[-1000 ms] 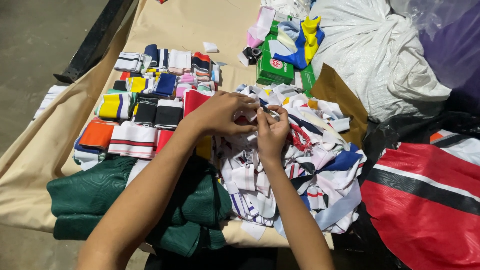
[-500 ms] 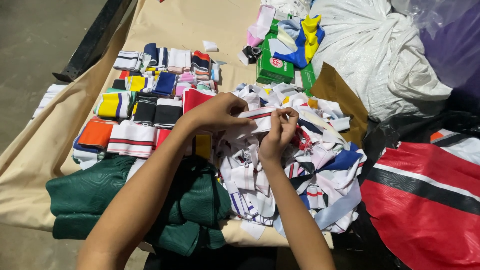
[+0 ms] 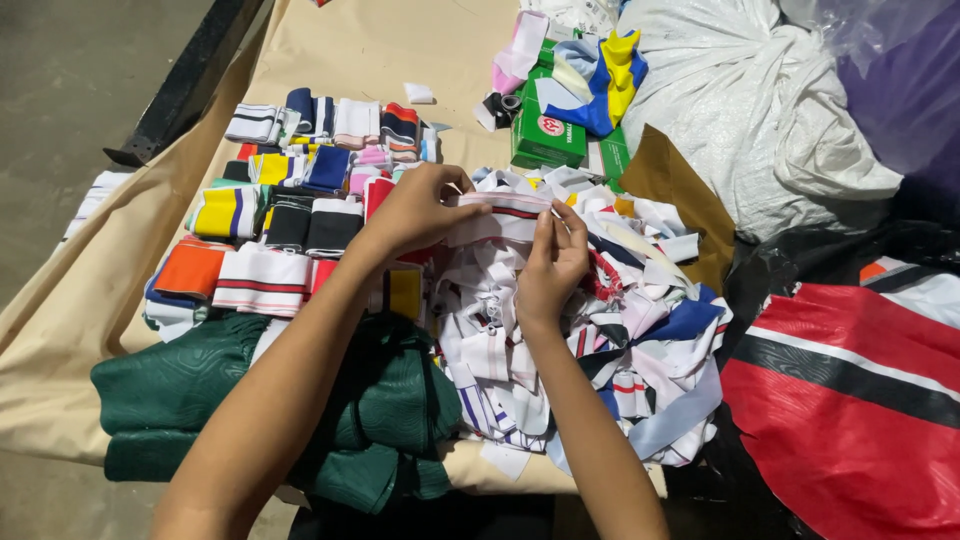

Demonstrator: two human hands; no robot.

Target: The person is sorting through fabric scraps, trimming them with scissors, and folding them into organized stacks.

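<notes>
A white ribbed fabric band with a dark and red stripe (image 3: 505,213) is stretched flat between both hands above a loose heap of mixed fabric strips (image 3: 600,330). My left hand (image 3: 415,210) pinches its left end. My right hand (image 3: 553,262) grips its right end from below, fingers curled up over the edge. To the left lie rows of folded striped bands (image 3: 290,190) in orange, yellow, navy, black and white.
Folded dark green cloth (image 3: 200,385) lies at the near table edge on a beige cover (image 3: 80,320). Green cartons (image 3: 545,135) and a blue-yellow cloth sit at the back. A white sack (image 3: 760,110), brown paper and a red-black-white bag (image 3: 850,400) are to the right.
The hands have pulled apart a little, spreading the white striped band out flat between them; before, it was bunched at the fingertips.
</notes>
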